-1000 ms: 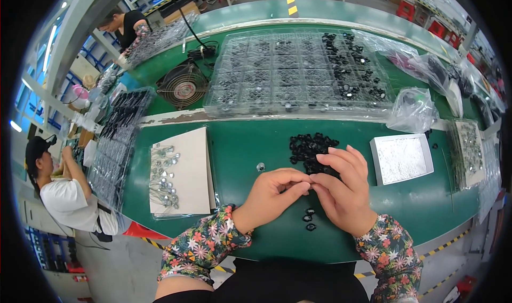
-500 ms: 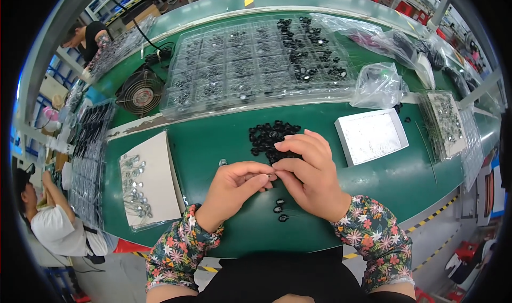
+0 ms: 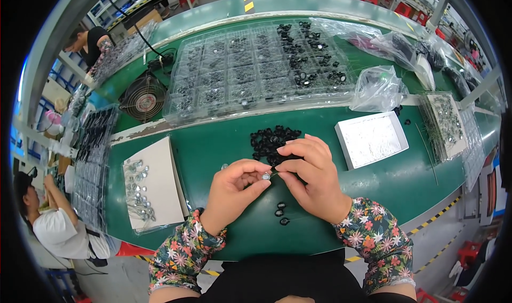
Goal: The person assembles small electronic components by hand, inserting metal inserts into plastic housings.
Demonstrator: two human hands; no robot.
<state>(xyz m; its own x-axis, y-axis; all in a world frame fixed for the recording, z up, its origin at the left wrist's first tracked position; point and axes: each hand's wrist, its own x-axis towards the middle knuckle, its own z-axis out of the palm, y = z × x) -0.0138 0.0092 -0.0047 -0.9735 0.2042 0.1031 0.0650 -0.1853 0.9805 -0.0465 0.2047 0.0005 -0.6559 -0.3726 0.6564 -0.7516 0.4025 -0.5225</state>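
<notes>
Between thumb and index finger, my left hand (image 3: 234,194) pinches a small round silvery component (image 3: 266,176) with thin wire leads. The fingertips of my right hand (image 3: 312,175) are closed on its thin leads, the other fingers curled loosely above. Just beyond my hands lies a heap of small black rings (image 3: 266,139), partly hidden by my right fingers. Three black-rimmed round pieces (image 3: 281,205) lie on the green table in front of me. Another small silvery piece (image 3: 224,166) rests beside my left index finger.
At left, silvery components with wire leads (image 3: 140,196) lie on a beige board (image 3: 162,180). A white open box (image 3: 369,140) stands at right. Clear divided trays (image 3: 250,63) fill the back, beside a fan (image 3: 144,98) and plastic bags (image 3: 377,87). Two people work at left.
The silvery component now shows between my left fingertips, where it was mostly covered before. My hands have shifted only slightly.
</notes>
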